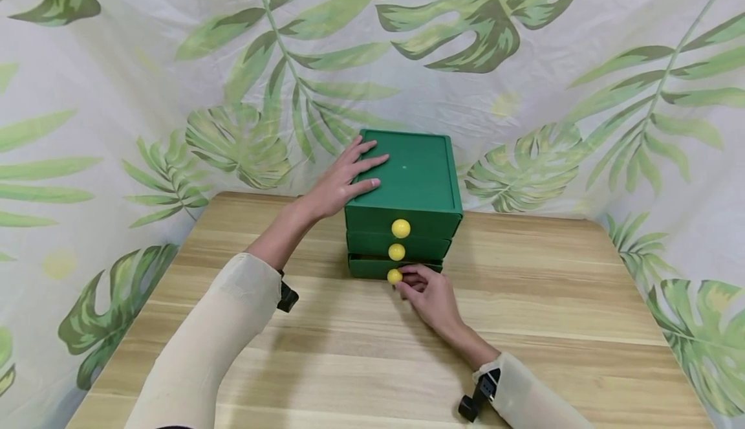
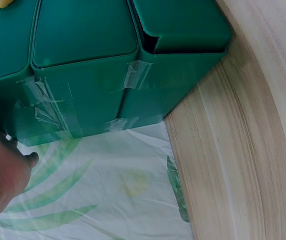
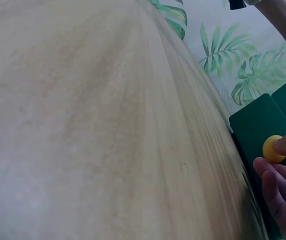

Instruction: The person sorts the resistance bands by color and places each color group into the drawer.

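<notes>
A green three-drawer cabinet [image 1: 416,180] stands at the back of the table, with a round yellow knob on each drawer. My left hand [image 1: 340,182] rests on its top at the left edge, fingers spread and fairly straight. With thumb and fingers, my right hand [image 1: 435,299] pinches the lowest yellow knob [image 1: 394,277]; the right wrist view also shows fingertips on this knob [image 3: 269,149]. The bottom drawer [image 1: 368,268] sticks out slightly, leaving a dark gap above its front. In the left wrist view that drawer [image 2: 185,25] juts past the cabinet's side.
The middle knob [image 1: 396,252] and top knob [image 1: 401,228] sit above the right hand. Strips of clear tape [image 2: 137,74] cross the cabinet's side. A leaf-print cloth [image 1: 326,79] hangs behind the wooden table [image 1: 349,351].
</notes>
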A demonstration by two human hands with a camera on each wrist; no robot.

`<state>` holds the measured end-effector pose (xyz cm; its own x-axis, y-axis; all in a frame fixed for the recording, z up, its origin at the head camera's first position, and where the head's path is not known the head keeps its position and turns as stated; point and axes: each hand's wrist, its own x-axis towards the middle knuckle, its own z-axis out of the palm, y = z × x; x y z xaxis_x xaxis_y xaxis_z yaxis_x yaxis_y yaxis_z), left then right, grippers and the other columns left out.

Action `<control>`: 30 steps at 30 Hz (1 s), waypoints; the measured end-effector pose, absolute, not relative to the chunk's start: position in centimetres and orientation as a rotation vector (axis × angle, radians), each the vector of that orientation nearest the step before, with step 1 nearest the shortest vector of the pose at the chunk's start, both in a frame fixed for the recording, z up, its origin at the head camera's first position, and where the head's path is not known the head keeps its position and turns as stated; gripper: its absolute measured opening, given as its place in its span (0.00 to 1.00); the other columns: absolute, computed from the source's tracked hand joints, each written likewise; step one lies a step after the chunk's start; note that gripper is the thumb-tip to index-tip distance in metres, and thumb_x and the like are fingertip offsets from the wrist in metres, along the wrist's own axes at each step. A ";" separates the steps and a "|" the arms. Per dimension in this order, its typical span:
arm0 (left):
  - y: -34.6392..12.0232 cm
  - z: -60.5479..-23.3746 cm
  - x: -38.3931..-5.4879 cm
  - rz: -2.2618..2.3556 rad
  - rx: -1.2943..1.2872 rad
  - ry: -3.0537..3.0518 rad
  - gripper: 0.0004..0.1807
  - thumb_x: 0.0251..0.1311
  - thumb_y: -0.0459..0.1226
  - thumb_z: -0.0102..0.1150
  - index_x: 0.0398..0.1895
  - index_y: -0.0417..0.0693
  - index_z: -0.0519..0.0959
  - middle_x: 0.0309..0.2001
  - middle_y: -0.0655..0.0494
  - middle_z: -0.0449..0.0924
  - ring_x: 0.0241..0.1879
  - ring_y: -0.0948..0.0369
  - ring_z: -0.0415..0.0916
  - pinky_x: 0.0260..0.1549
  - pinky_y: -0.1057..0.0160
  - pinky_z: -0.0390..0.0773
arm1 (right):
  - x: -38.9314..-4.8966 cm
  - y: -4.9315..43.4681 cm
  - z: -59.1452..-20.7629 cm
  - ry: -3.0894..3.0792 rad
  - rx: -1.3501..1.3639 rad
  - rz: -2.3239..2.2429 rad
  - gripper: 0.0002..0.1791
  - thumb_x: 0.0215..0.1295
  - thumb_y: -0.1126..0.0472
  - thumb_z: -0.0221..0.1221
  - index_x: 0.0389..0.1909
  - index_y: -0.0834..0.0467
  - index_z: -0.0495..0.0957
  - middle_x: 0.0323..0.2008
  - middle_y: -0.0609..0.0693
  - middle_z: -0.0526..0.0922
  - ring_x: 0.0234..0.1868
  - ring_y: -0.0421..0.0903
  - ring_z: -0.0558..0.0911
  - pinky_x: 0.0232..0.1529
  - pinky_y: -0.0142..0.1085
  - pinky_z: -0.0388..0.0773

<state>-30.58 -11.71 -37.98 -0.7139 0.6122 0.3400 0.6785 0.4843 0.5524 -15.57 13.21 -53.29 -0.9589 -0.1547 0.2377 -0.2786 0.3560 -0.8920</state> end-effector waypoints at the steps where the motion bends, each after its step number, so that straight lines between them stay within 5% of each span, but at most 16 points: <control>1: -11.7 -38.0 -30.6 -1.043 -1.143 -2.623 0.31 0.80 0.48 0.53 0.82 0.51 0.66 0.86 0.45 0.47 0.86 0.48 0.28 0.81 0.40 0.37 | -15.7 13.2 -53.3 -2.489 0.395 1.689 0.12 0.66 0.66 0.73 0.50 0.58 0.88 0.38 0.51 0.92 0.31 0.48 0.91 0.33 0.30 0.84; 20: -11.5 -38.2 -30.5 -1.072 -1.115 -2.614 0.31 0.79 0.47 0.53 0.82 0.50 0.67 0.85 0.44 0.48 0.86 0.48 0.28 0.80 0.39 0.38 | -16.6 12.8 -54.0 -2.400 0.350 1.789 0.12 0.66 0.65 0.73 0.50 0.58 0.89 0.38 0.55 0.92 0.28 0.54 0.90 0.26 0.34 0.84; 30: -12.0 -37.7 -30.5 -1.125 -1.108 -2.654 0.33 0.80 0.48 0.53 0.83 0.48 0.63 0.86 0.46 0.44 0.86 0.48 0.27 0.80 0.38 0.37 | -15.8 13.8 -53.2 -2.538 0.425 1.668 0.16 0.68 0.68 0.71 0.56 0.61 0.86 0.42 0.55 0.92 0.32 0.48 0.90 0.33 0.31 0.83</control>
